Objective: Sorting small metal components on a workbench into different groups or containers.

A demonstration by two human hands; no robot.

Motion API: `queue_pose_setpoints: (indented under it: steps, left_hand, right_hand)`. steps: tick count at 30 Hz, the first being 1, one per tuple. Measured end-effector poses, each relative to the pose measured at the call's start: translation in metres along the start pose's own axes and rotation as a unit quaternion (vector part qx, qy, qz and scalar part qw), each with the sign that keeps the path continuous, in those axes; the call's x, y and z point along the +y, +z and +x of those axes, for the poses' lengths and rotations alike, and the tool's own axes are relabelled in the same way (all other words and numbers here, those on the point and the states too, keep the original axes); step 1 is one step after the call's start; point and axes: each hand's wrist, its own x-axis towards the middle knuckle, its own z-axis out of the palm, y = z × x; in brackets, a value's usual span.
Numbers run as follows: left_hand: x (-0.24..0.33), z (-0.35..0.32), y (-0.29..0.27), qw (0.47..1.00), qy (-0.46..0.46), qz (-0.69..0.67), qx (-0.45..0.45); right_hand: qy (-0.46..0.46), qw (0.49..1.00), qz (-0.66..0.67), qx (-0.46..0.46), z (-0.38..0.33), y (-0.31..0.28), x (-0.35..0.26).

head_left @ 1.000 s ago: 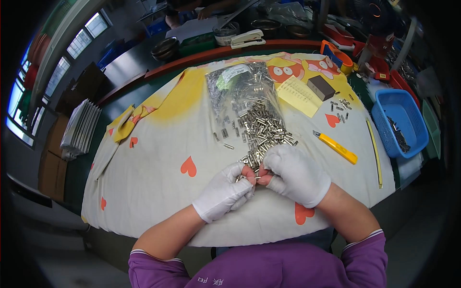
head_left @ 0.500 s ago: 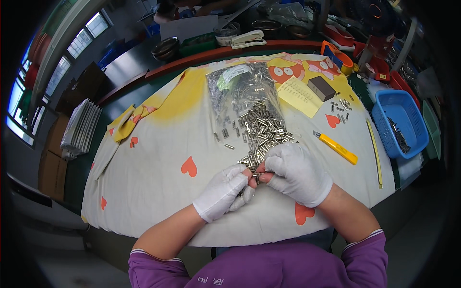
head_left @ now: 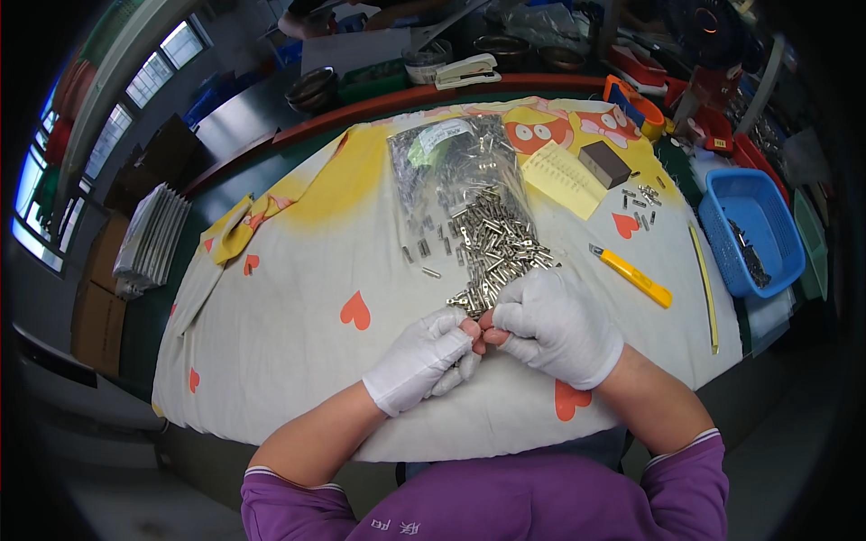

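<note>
Both hands are gloved in white and are brought together at the lower middle of the frame, fingertips meeting. The left hand (head_left: 422, 359) is curled, with thumb and forefinger pinched toward the right hand (head_left: 555, 326), whose fingers are folded down to the same spot. Something small appears to be pinched between the bare fingertips, but what it is cannot be told; it is hidden by the fingers.

The pile of metal parts (head_left: 494, 251) is spread just above the hands, its near edge touching or almost touching the fingertips. It lies up-frame from the hands and a little toward the right hand, which is the nearer of the two. The pile's long axis runs up and down the frame, from the hands toward the clear bag (head_left: 451, 162) at the upper middle, out of which the parts are spilled. A few loose parts are scattered to the left of the pile.

Everything rests on a white cloth (head_left: 298, 270) with red hearts, laid over the counter. A yellow knife (head_left: 631, 275) lies to the right of the pile, well clear of the hands, and a blue basket (head_left: 722, 203) is seen at the right edge.
</note>
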Motion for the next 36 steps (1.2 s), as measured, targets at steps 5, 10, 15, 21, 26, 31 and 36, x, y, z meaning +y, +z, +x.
queue_pose_setpoints:
  steps: [5,10,15,21,26,31,36]
  left_hand:
    - [0.005,-0.005,0.000,1.000,0.024,-0.009,0.006]
    - [0.004,-0.005,-0.001,0.997,0.059,-0.043,-0.028]
    - [0.007,-0.006,0.001,0.995,0.061,-0.068,-0.042]
    - [0.005,-0.002,0.003,0.999,0.025,-0.023,0.001]
    - [0.008,-0.003,0.010,0.998,0.006,0.045,0.033]
    - [0.001,-0.001,0.006,0.999,0.012,0.035,0.019]
    - [-0.001,-0.001,0.005,0.999,0.033,0.007,0.035]
  right_hand:
    - [0.050,0.998,-0.028,0.010,-0.008,-0.007,0.010]
    - [0.049,0.993,-0.096,-0.054,-0.011,-0.013,0.010]
    - [0.058,0.981,-0.144,-0.114,-0.009,-0.011,0.008]
    - [0.067,0.986,-0.123,-0.085,-0.007,-0.003,0.004]
    - [0.052,0.997,-0.051,-0.021,-0.002,-0.007,-0.003]
    - [0.061,0.998,0.003,-0.025,-0.004,0.002,-0.001]
    - [0.029,0.999,0.027,0.005,-0.004,0.000,0.000]
